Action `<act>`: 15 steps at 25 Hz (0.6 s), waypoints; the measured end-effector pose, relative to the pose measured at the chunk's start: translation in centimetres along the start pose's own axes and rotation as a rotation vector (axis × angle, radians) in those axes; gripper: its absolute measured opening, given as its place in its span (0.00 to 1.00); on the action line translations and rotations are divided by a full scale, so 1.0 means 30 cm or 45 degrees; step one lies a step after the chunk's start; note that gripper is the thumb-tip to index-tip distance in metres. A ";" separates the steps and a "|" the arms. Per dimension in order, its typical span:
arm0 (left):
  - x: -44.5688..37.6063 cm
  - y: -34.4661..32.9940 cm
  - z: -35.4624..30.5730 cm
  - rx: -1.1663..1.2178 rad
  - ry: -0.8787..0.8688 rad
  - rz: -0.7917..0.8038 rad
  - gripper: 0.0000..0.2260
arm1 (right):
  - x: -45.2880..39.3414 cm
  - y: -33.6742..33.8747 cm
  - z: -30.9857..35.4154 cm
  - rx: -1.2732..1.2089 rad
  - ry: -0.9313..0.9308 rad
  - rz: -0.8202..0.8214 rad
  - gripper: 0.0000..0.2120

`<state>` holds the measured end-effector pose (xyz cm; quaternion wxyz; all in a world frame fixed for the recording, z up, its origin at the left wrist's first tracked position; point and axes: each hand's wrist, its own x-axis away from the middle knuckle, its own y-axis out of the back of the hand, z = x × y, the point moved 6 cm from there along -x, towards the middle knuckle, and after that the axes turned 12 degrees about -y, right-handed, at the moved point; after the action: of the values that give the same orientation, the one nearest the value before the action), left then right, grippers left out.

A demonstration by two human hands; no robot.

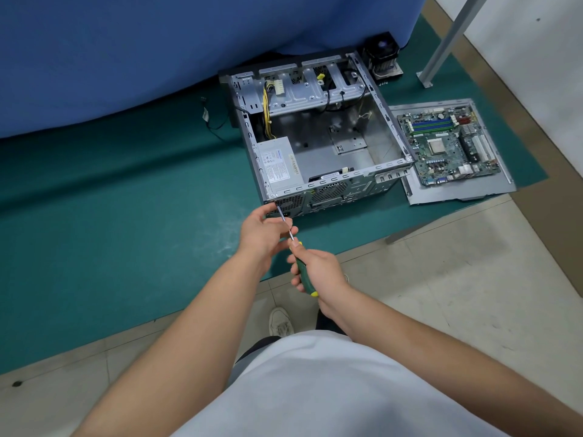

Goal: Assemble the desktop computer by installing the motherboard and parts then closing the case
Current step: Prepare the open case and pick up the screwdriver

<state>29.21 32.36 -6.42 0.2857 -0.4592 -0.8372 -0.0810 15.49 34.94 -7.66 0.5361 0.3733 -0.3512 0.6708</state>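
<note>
Screwdriver (295,247) tip sits at the rear corner of the open case (318,134), at about seven o'clock on its frame, beside the power supply (279,165). The right hand (318,269) is wrapped round the green handle; the left hand (262,231) pinches the bare shaft between its fingertips, steadying it. The motherboard (448,143) is not yet installed — it lies on the detached side panel (457,187) at three o'clock of the case, just beside it on the green mat (110,216). A cooler fan (381,58) sits at one o'clock.

Likely risks: the tip slipping out of the screw head and rounding it, since the shaft comes in at a slant; a loose screw dropping under the case; and the board — exposed near the mat's edge — getting knocked or stepped on.
</note>
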 end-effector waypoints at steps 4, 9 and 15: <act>-0.009 0.011 -0.008 -0.093 -0.032 -0.030 0.24 | 0.001 -0.047 -0.028 -0.128 -0.193 0.271 0.23; -0.012 0.013 -0.002 -0.099 -0.049 -0.041 0.24 | -0.005 -0.020 -0.001 -0.014 0.054 0.010 0.17; -0.019 0.013 -0.004 -0.117 -0.056 -0.054 0.23 | 0.008 -0.006 0.029 -0.053 0.054 0.064 0.15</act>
<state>29.81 32.11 -6.70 0.2442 -0.4557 -0.8482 -0.1152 15.74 34.33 -7.02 0.5341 0.3388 -0.3627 0.6844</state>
